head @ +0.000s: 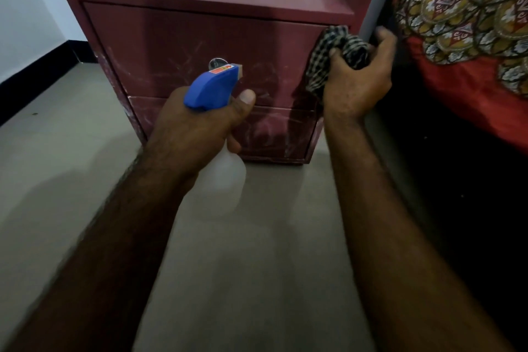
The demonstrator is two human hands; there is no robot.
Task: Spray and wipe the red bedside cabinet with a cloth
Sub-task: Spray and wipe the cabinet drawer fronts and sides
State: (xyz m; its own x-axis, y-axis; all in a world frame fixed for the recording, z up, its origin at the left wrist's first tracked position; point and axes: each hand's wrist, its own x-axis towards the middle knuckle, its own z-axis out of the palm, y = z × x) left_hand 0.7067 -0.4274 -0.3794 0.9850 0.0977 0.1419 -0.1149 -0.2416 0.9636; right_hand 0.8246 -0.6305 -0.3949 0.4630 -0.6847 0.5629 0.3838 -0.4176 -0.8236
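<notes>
The red bedside cabinet (183, 37) stands on the floor in front of me, its two drawer fronts scuffed with pale streaks. My left hand (197, 131) grips a spray bottle (213, 88) with a blue head and a translucent white body, its nozzle pointing at the upper drawer near a round metal knob (215, 61). My right hand (357, 77) holds a bunched black-and-white checked cloth (331, 51) against the cabinet's right front edge.
A bed with a red patterned cover (463, 23) stands close against the cabinet's right side, dark underneath. Grey floor (243, 251) stretches toward me. A white wall with a black skirting board (31, 88) runs along the left.
</notes>
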